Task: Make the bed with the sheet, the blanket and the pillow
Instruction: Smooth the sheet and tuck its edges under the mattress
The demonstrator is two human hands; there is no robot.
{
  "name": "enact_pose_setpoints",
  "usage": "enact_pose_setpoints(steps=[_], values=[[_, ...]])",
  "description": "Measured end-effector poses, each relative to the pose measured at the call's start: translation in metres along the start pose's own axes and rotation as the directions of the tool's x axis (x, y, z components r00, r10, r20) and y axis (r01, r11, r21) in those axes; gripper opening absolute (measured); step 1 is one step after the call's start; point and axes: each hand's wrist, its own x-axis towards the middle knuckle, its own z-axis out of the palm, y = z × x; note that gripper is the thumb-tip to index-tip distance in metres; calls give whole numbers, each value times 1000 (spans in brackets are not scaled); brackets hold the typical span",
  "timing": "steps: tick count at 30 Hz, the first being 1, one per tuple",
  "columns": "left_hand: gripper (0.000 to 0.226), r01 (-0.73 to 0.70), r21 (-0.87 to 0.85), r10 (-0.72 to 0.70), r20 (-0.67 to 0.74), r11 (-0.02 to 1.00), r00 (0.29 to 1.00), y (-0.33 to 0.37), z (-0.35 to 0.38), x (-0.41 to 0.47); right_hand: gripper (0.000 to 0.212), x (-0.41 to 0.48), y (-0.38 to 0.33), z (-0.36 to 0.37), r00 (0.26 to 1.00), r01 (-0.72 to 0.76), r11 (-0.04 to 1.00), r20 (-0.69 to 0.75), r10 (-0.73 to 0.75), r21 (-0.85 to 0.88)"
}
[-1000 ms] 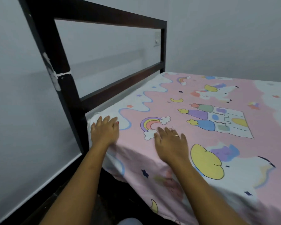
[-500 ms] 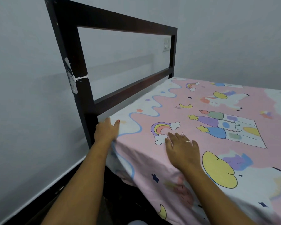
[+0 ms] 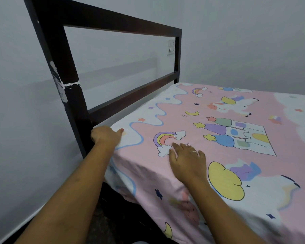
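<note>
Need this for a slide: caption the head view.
Left hand grips a corner of the sheet by the headboard; right hand lies flat on it.

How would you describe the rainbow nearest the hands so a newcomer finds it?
Start at the dark headboard, then drop to the pink sheet's near corner. The rainbow lies just beyond the right hand; the other rainbow sits by the far post.

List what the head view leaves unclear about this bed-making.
Head view, the only one:
Left hand: fingers hidden over the mattress corner, so its grip on the sheet is unclear.
Sheet's hanging side: cut off by the bottom frame edge.
Blanket and pillow: outside the frame.
Wall switch: too small, partly behind the headboard.
</note>
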Motion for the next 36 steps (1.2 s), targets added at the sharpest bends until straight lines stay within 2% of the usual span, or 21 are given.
enact_pose_setpoints(steps=[3,5,8,10,12,16,20,25,30,34,36], values=[[87,33,-80,-32,21,996,999,-7,1,-3,47,0,0,1,1000,-1,1000,-8,1,0],[91,92,-220,-77,77,971,994,-17,7,-7,47,0,-1,1,1000,0,1000,-9,0,-5],[92,118,-446,-57,147,887,987,-36,13,-11,47,-1,-2,-2,1000,7,1000,-6,-7,-12],[89,117,-598,-5,185,793,983,-47,17,-12,46,-3,-3,-4,1000,6,1000,-7,-6,-11],[79,80,-695,15,129,714,992,-51,22,-16,46,-4,-4,-5,1000,8,1000,-15,-8,-22],[63,-1,-744,-101,-92,668,991,-49,38,-37,46,-5,-4,-6,1000,13,999,-17,-14,-37],[50,-69,-790,-186,-227,609,956,-49,63,-42,46,-4,-4,-5,1000,8,999,-18,-9,-43],[30,-50,-849,-254,-213,526,943,-53,77,-40,46,-3,-4,-4,1000,14,998,-21,-15,-55],[24,33,-771,-235,-152,635,960,-50,67,-43,45,-2,-4,-4,999,12,998,-32,-14,-56],[22,21,-572,-155,-186,820,970,-49,61,-46,45,-3,-3,-4,999,11,999,-31,-13,-48],[22,7,-477,-124,-213,879,969,-52,60,-45,45,-2,-3,-4,999,15,999,-29,-16,-51]])
